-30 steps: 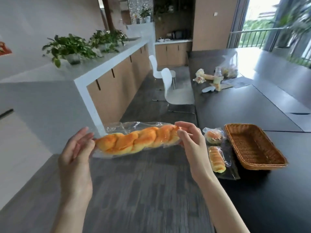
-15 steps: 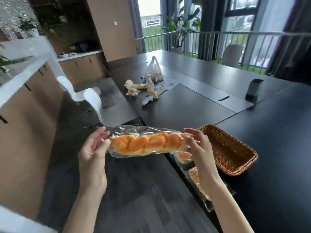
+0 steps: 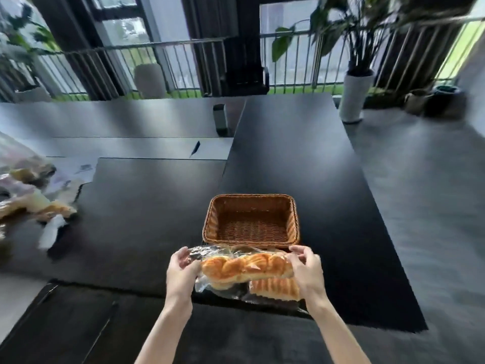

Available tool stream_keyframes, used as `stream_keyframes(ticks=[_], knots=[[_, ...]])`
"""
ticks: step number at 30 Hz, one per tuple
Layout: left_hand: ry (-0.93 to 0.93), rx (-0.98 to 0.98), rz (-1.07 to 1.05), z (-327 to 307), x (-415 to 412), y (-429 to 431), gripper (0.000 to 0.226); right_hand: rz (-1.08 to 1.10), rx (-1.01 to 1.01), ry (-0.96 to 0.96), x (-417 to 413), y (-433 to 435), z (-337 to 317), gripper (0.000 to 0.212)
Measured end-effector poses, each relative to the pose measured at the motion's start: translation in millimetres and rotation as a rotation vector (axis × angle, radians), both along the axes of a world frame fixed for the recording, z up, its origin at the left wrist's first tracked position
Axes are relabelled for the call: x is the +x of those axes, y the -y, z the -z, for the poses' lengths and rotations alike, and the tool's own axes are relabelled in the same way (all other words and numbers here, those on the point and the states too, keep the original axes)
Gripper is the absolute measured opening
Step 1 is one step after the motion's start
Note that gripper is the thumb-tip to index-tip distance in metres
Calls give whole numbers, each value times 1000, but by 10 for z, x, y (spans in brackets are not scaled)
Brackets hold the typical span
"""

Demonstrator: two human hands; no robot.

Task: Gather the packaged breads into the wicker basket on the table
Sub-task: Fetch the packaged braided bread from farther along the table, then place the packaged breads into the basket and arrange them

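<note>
**Braided bread held in front of basket**

Left hand [image 3: 182, 271] and right hand [image 3: 305, 270] each grip one end of the wrapped braided bread [image 3: 245, 266], held level just short of the wicker basket [image 3: 251, 220] on the table [image 3: 288, 158]. One basket, holding nothing. Under the held loaf: at least one more packaged bread [image 3: 275, 289], maybe two; wrap blurs it.

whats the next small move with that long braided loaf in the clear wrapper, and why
Probably carry it forward and lower it into the brown wicker basket. The left hand and right hand hold the braided loaf in clear wrapper by its ends just short of the basket, which looks empty.
</note>
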State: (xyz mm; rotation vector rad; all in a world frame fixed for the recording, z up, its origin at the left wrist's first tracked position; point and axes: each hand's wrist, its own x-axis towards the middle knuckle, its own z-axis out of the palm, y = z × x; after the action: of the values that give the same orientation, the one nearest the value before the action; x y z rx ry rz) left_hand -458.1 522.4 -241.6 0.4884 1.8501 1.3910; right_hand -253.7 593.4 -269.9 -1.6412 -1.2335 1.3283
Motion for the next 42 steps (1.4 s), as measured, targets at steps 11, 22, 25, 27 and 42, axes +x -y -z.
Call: stream_keyframes(ticks=[11, 22, 25, 27, 42], knots=[[156, -297, 227, 660, -386, -736, 45, 179, -173, 137, -233, -526, 517, 23], [62, -206, 197, 709, -861, -1721, 37, 151, -63, 190, -756, -1523, 436, 19], [-4, -232, 227, 798, -921, -2048, 38, 169, -67, 208, -879, -1757, 508, 23], [-68, -211, 224, 799, -894, -2198, 33, 191, -62, 226, -934, -1894, 562, 26], [-492, -188, 374, 1200, -783, -2384, 33, 121, -191, 281, -1061, -2076, 1035, 41]])
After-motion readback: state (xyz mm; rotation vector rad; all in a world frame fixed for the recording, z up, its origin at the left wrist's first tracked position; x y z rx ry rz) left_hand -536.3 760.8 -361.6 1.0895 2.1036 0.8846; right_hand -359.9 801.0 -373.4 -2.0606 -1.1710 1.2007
